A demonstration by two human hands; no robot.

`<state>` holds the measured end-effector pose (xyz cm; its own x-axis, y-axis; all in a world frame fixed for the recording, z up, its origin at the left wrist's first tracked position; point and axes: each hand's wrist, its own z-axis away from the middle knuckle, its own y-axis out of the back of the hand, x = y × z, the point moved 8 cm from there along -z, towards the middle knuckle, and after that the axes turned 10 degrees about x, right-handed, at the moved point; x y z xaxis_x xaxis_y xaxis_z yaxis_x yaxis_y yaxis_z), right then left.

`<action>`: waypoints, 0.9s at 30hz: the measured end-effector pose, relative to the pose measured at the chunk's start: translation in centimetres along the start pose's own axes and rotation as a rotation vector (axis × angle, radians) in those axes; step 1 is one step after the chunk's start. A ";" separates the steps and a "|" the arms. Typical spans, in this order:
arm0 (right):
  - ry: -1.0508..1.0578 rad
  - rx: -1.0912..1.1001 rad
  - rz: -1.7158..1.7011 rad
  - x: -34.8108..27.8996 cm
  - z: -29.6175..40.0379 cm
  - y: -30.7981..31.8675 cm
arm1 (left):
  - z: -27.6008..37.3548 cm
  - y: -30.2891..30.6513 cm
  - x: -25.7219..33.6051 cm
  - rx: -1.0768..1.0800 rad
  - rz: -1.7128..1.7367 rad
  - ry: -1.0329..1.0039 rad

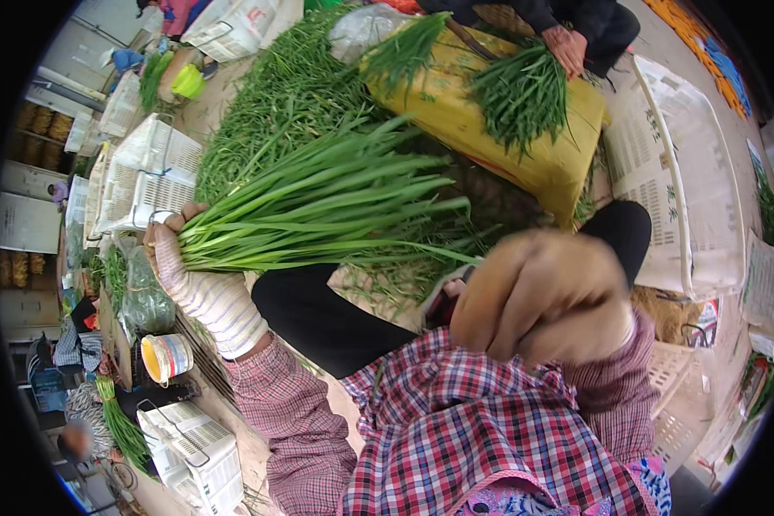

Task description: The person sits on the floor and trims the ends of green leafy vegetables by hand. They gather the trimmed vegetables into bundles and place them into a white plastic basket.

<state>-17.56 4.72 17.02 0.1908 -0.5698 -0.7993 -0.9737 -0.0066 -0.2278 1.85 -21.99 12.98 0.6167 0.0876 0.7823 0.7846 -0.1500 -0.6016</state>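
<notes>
A large fanned bunch of garlic chives [322, 200] stretches out from my left hand [174, 235], which wears a brown-coated knit glove and grips the stem ends. The green leaves point away to the right, over my lap and the ground. My right hand [542, 300], gloved the same way, is close to the camera and blurred by motion. Its fingers look curled, but whether anything is between them cannot be told. The tip of one long leaf ends just beside it. A big heap of loose leaves [284, 84] lies on the ground ahead.
Across from me another person's hands [564, 51] hold leaves over a yellow wrapped bale [542, 174]. White plastic crates [677, 180] stand at right, and more crates [148, 174] at left. A bucket [168, 358] sits lower left. Other people work along the left side.
</notes>
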 end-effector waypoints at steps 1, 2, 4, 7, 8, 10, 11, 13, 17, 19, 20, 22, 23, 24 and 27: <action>-0.125 -0.028 0.057 2.6 1.3 -2.0 | -0.5 -0.5 1.1 -0.007 0.034 -0.062; -0.246 -0.058 0.121 5.1 2.8 -3.8 | -0.5 -1.1 1.5 0.030 0.053 -0.079; -0.475 -0.242 0.613 10.9 4.5 -6.4 | 0.3 -2.4 1.4 0.171 0.040 -0.132; -0.666 0.028 -0.017 15.7 2.8 -7.3 | 3.1 -4.3 -0.4 0.151 0.013 -0.118; -0.489 0.220 -0.397 18.1 1.3 -7.7 | 4.5 -5.0 -1.2 0.139 0.026 -0.108; -0.337 0.339 -0.998 20.4 -2.2 -6.1 | 8.0 -6.2 -2.0 0.114 -0.051 -0.194; -0.328 0.456 -1.089 19.2 -2.1 -5.8 | 9.2 -4.8 -2.5 0.147 -0.047 -0.230; -0.291 0.686 -1.264 16.2 -2.1 -4.9 | 12.4 -6.1 -1.6 -0.182 -0.066 -0.364; -0.352 0.820 -1.165 15.3 -1.6 -1.7 | 16.8 -7.6 -1.3 -0.362 -0.240 -0.573; -0.394 0.893 -1.008 14.0 -1.0 0.1 | 18.2 -6.0 -2.5 -0.343 -0.309 -0.524; -0.373 0.939 -0.879 13.8 -0.6 1.5 | 18.7 -5.2 -2.6 -0.399 -0.342 -0.485; -0.376 1.010 -0.686 13.9 0.4 3.8 | 20.1 -3.2 -2.6 -0.461 -0.442 -0.427; -0.358 1.017 -0.705 13.6 0.2 4.1 | 21.5 -0.1 -3.7 -0.568 -0.317 -0.104; -0.344 1.030 -0.713 13.4 0.2 4.7 | 22.6 1.2 -3.7 -0.608 -0.508 0.011; -0.330 0.963 -0.682 13.7 0.3 5.2 | 21.0 4.9 -3.5 -0.536 -0.646 0.205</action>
<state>-19.96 -2.84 4.73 0.7843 -0.4511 -0.4259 -0.1988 0.4675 -0.8613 4.87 -2.35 3.87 -0.0044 0.1442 0.9895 0.8093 -0.5807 0.0882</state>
